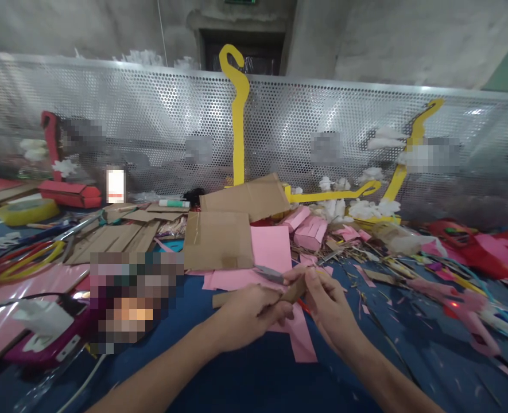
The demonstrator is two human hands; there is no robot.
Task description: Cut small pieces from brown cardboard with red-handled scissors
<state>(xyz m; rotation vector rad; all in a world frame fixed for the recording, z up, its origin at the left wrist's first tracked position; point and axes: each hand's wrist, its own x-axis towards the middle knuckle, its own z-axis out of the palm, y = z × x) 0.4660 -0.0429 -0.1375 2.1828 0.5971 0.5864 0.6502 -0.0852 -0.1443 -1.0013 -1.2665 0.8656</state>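
Near the middle of the blue table, my left hand (251, 312) has its fingers wrapped round a small piece of brown cardboard (294, 291). Fingers of my right hand (325, 298) pinch the same piece at its right end. A grey blade, perhaps of scissors or a knife (270, 273), points out just behind my left hand. Pink paper (273, 246) lies behind my hands, and a pink strip (302, 338) extends below them. Left of the pink paper is a larger cardboard square (218, 241). What is between my fingertips besides the cardboard is too small to tell.
A pink glue gun (462, 307) with a red light lies at right. A purple power strip (49, 338) with a white plug is at left. Yellow hooked shapes (238, 126) stand before a perforated metal screen (297, 126). Cardboard strips (113, 241) and tape (27, 211) lie at left.
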